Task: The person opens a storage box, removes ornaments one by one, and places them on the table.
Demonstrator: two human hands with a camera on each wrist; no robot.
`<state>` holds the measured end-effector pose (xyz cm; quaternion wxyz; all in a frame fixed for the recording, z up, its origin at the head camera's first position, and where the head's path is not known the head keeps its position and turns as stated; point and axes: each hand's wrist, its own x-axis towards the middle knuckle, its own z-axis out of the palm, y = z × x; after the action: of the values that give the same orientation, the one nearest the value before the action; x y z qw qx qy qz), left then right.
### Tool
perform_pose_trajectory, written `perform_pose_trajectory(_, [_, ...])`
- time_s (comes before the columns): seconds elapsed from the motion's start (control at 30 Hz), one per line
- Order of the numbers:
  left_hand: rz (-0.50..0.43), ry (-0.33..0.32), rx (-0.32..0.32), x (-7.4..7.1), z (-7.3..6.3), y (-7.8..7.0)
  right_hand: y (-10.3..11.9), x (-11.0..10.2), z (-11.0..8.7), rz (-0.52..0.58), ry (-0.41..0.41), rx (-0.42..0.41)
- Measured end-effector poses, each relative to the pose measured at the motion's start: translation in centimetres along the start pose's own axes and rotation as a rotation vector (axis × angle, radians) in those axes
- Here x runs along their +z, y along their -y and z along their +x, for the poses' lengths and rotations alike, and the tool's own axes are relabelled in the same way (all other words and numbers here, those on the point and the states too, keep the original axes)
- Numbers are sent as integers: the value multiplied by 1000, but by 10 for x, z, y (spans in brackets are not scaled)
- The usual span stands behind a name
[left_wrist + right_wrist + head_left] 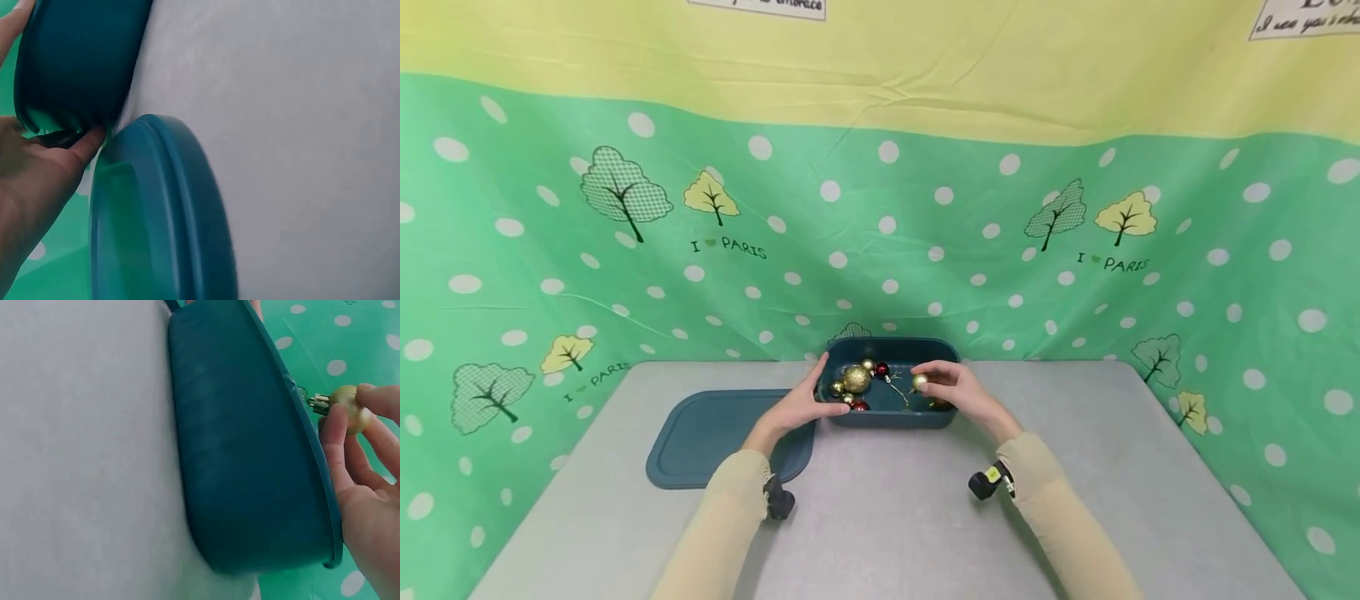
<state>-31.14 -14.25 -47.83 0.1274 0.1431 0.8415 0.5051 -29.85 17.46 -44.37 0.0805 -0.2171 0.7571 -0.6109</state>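
A dark blue box (891, 420) on the table holds several small Christmas baubles. My left hand (797, 406) grips its left end, with the thumb over the front rim and the fingers at the far left side; in the left wrist view that hand (37, 169) wraps the box's end (81, 56). Over the right part of the box, my right hand (958, 390) pinches a small gold bauble (919, 382) between thumb and fingertips. Up close in the right wrist view, the gold bauble (352, 411) shows its metal cap and hanging loop, held just above the box rim (312, 440).
Inside the box lie a large glittery gold bauble (856, 379), a dark red bauble (882, 369) and a thin gold twig-like piece (898, 389). A flat blue lid (715, 437) rests on the grey table (880, 517) at the left. A green patterned cloth (887, 275) hangs behind.
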Motion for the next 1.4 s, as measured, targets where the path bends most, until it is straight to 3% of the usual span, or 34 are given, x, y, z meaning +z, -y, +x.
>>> perform_pose_trajectory(0.67, [2,12,19,1,-5,-2,-17,-51,-53,-24,-122,3])
perform_pose_trajectory(1.0, [-48,34,10,1,-7,-3,-23,-69,-65,-3,-180,30])
perform_pose_trajectory(1.4, [-64,32,-5,1,-8,-1,-42,-86,-72,-71,-202,74])
